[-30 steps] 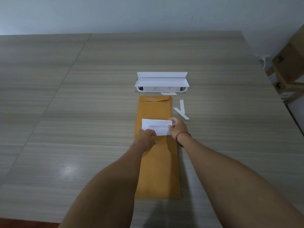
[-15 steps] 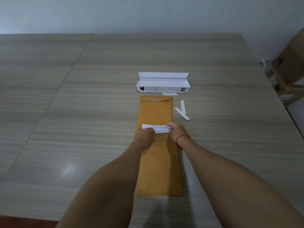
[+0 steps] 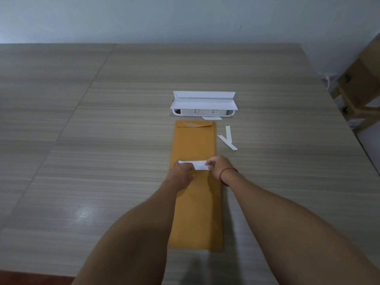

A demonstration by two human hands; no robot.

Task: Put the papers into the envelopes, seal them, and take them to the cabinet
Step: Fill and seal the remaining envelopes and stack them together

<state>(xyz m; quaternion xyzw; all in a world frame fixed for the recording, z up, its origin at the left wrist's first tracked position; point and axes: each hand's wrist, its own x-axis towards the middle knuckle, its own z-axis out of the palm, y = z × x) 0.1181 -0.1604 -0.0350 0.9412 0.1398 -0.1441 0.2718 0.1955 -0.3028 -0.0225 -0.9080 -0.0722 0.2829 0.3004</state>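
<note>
A long orange-brown envelope (image 3: 195,145) lies flat on the wooden table (image 3: 102,151), its flap end pointing away from me. Over its middle I hold a small white paper (image 3: 198,164), folded into a narrow strip. My left hand (image 3: 182,172) pinches the strip's left end and my right hand (image 3: 218,165), with a red string on its wrist, pinches the right end. The hands hide part of the paper and the envelope below it.
A white plastic holder (image 3: 203,104) with an open lid stands just beyond the envelope. Two white paper strips (image 3: 227,137) lie crossed to the envelope's right, and a small white slip (image 3: 211,118) lies by the holder. Cardboard boxes (image 3: 362,87) stand off the table's right edge.
The white paper was a wider sheet showing a printed line; both hands have folded it down into a thin strip, staying over the envelope's middle.
</note>
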